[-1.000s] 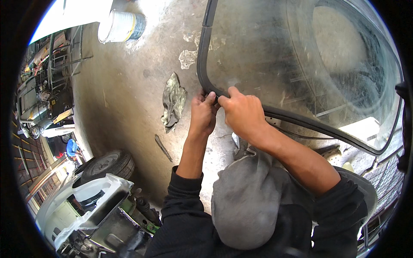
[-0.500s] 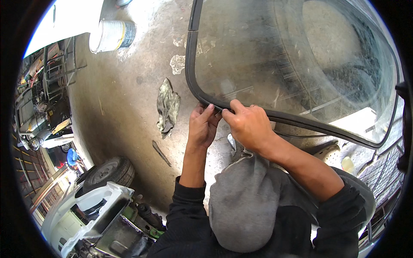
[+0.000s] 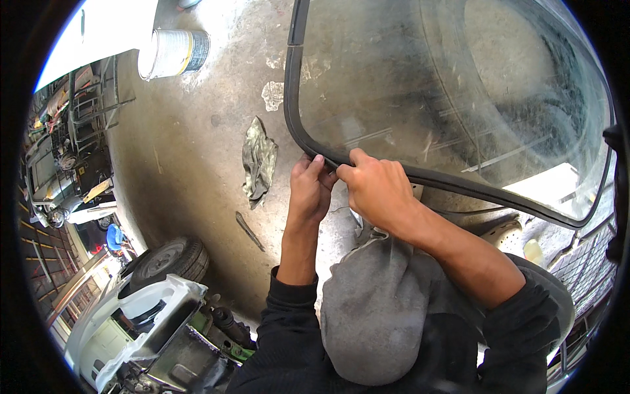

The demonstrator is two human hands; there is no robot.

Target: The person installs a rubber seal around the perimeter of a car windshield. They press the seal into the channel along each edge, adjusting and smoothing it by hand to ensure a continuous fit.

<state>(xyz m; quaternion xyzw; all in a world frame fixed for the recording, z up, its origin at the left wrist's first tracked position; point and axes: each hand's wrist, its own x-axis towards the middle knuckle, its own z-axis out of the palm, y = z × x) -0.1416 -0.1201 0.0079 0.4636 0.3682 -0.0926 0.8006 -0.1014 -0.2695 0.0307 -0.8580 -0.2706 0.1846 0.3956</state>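
A large sheet of curved window glass, see-through and dusty, has a black rubber seal along its edge. Both my hands are at the seal's near left corner. My left hand pinches the strip from below, its thumb on top. Close beside it on the right, my right hand grips the same strip with bent fingers, knuckles up. The fingertips of both hands are partly hidden by the seal and by each other.
On the concrete floor to the left lie a crumpled camouflage-coloured rag and a thin dark strip. A paint can lies farther off. A tyre and car body parts are at the lower left. A pale clog shows under the glass's near edge.
Both hands stay on the seal at the same corner, with only a slight shift of the fingers. The whole view has moved a little.
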